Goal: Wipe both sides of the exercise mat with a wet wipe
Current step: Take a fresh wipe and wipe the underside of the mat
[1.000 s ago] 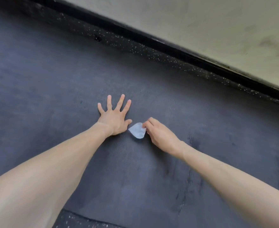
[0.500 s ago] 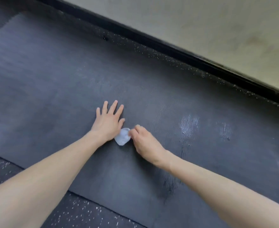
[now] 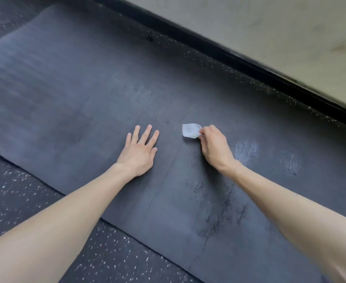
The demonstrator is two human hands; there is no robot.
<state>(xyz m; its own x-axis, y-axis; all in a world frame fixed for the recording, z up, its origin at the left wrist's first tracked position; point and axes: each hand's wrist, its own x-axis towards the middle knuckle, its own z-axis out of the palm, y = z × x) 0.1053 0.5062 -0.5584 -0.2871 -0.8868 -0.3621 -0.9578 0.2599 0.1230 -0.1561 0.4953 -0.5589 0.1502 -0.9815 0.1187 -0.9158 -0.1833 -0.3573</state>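
Observation:
A dark grey exercise mat (image 3: 70,94) lies flat on the floor and runs from the upper left to the lower right. My left hand (image 3: 139,152) presses flat on it with fingers spread and straight. My right hand (image 3: 214,148) pinches a small white wet wipe (image 3: 190,130) by one edge, and the wipe lies on the mat just left of the fingers. Shiny wet streaks (image 3: 246,149) show on the mat to the right of my right hand, and darker damp marks (image 3: 221,213) lie nearer to me.
Black speckled rubber flooring (image 3: 25,203) surrounds the mat on the near left and along the far side. A black baseboard (image 3: 249,64) and a pale wall (image 3: 270,23) run diagonally behind the mat.
My right hand has carried the wipe away from my left hand, rightwards and farther across the mat. The view has shifted, and more of the mat's left end and the floor now shows.

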